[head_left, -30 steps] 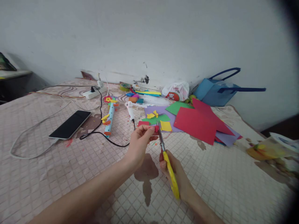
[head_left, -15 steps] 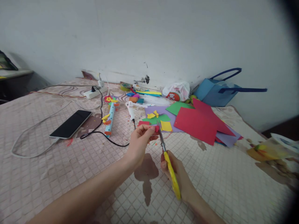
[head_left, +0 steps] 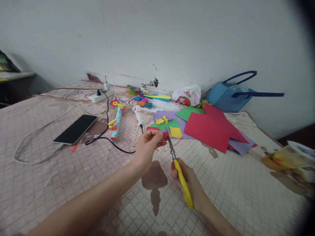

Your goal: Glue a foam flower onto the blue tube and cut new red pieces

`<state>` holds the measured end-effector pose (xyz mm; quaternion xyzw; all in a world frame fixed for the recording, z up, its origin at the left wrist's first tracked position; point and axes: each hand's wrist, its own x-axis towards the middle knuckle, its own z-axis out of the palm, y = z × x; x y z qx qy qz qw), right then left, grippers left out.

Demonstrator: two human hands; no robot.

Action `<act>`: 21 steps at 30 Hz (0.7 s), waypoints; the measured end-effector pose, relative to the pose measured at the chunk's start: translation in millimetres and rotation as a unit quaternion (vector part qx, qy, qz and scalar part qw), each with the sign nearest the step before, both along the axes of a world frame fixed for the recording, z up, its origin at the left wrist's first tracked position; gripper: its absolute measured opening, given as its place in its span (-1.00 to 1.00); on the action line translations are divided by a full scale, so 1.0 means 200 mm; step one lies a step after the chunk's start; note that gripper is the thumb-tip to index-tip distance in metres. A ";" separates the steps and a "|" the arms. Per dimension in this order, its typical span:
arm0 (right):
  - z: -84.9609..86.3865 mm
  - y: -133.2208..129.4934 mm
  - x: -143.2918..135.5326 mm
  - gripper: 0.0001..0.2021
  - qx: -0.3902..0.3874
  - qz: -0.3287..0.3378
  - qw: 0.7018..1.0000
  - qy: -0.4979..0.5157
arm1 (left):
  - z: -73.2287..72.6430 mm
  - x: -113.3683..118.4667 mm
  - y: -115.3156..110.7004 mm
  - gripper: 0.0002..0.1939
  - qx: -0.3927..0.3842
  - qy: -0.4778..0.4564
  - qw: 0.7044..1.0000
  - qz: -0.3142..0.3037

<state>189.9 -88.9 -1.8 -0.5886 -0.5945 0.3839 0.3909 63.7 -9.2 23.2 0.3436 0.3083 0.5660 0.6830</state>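
Between the fingertips of my left hand [head_left: 147, 147] is a small piece of red paper [head_left: 165, 134]. My right hand [head_left: 185, 178] grips yellow-handled scissors [head_left: 182, 183], whose blades point away from me and meet the right edge of the red piece. Just beyond the hands lie a yellow paper square [head_left: 175, 132], a green sheet [head_left: 172, 124] and small yellow cut-outs [head_left: 161, 120] on a purple sheet [head_left: 185, 122]. Part of another red piece [head_left: 152, 128] shows behind my left fingers.
Large red sheets [head_left: 206, 131] spread to the right, before a blue bag [head_left: 226, 96]. A white glue gun [head_left: 138, 116] and a decorated light-blue strip [head_left: 116, 124] lie left of centre. Farther left are a charging phone [head_left: 75, 129], its cable, and a power strip [head_left: 100, 96].
The hands hold nearly the same pose, with the scissors shifted slightly right at the handles. The whole view has moved a little.
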 end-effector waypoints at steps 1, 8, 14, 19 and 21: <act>0.00 0.00 0.00 -0.69 -0.003 -0.002 1.000 0.004 | 0.00 0.00 0.00 -0.85 0.000 0.000 1.000 0.000; -0.01 0.00 0.01 -0.71 -0.022 -0.006 1.000 -0.007 | 0.01 -0.01 0.00 -0.85 -0.001 -0.003 1.000 -0.003; -0.01 0.00 0.02 -0.74 -0.033 -0.002 0.999 0.012 | 0.01 -0.01 0.01 -0.85 0.002 -0.002 1.000 -0.004; 0.00 -0.01 0.03 -0.72 -0.054 0.003 0.999 -0.002 | 0.01 -0.01 0.01 -0.84 0.001 0.011 1.000 -0.005; 0.00 -0.01 0.03 -0.71 -0.057 0.006 0.998 -0.011 | 0.01 -0.01 0.02 -0.84 0.002 0.015 1.000 -0.007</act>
